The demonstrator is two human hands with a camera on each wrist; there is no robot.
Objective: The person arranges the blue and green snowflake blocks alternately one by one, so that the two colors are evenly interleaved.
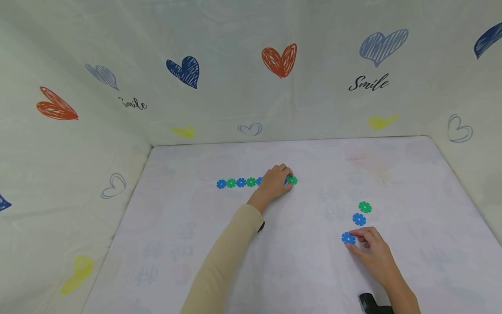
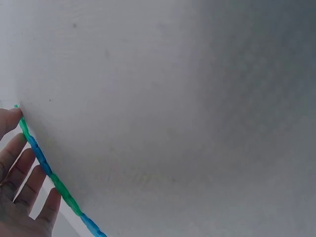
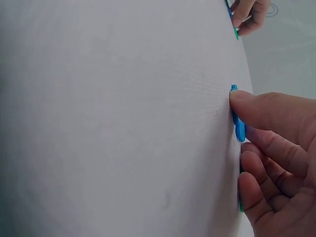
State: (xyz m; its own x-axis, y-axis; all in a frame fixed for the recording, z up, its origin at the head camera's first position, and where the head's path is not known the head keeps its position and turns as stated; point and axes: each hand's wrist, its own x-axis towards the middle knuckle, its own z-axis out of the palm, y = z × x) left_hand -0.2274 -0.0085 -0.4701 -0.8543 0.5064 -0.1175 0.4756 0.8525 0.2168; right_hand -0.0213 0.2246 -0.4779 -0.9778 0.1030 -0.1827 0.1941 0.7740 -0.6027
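Pinching a blue disc (image 1: 348,238) between thumb and forefinger, your right hand (image 1: 374,255) is low over the right side of the white bench (image 1: 306,261). Your other right fingers are curled, and a small green piece (image 1: 366,241) shows beside them; I cannot tell if they hold it. Just beyond this hand, a loose blue disc (image 1: 358,219) and a loose green disc (image 1: 365,207) lie close to each other.

Your left hand (image 1: 274,181) covers the right part of a straight row of discs (image 1: 241,182), where blue and green alternate. With thumb and forefinger, you hold the end green disc (image 1: 293,180) at its edges, while the other fingers rest along the row, as the left wrist view shows. The row is well apart from the right hand.

Your left arm wears a beige sleeve (image 1: 223,257). Near your right wrist is a black object (image 1: 372,304). Behind the bench, a pale curtain (image 1: 227,100) carries printed hearts.
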